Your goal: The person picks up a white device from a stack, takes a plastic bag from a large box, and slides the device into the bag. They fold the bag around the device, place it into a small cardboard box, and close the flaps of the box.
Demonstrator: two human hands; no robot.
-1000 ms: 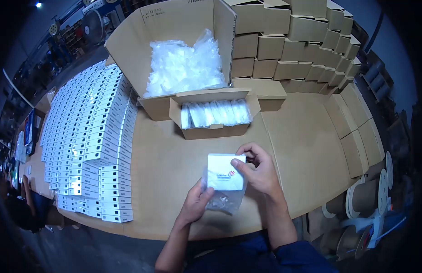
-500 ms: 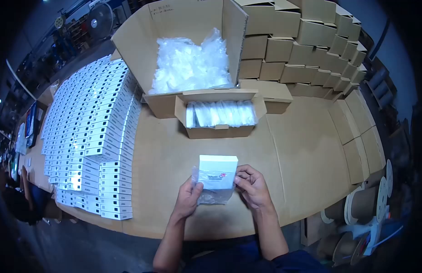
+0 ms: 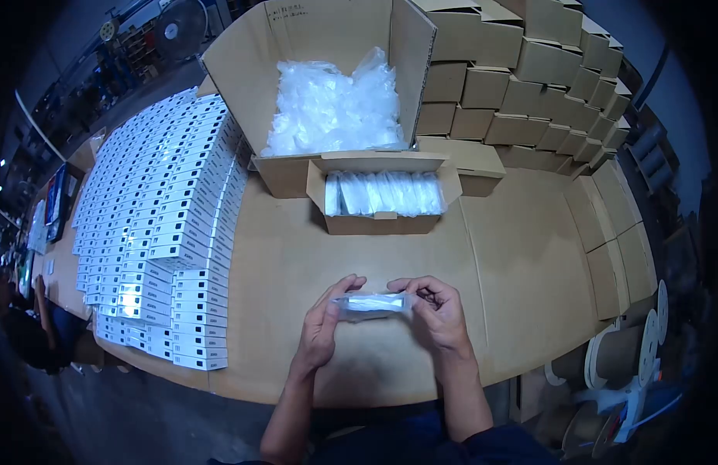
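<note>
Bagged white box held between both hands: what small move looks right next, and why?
Probably carry the bagged box forward to the small open carton. The left hand and right hand pinch it by its ends, edge-on, over the table, and that carton holds a row of similar bagged boxes standing on edge. Whether a gap remains in the row cannot be told.

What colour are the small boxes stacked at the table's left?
White, with small dark markings, on the stacked small boxes; head view.

I see a cardboard-covered table (image 3: 521, 256); white boxes (image 3: 165, 225) left of frame, open cartons (image 3: 382, 203) at top centre
</note>
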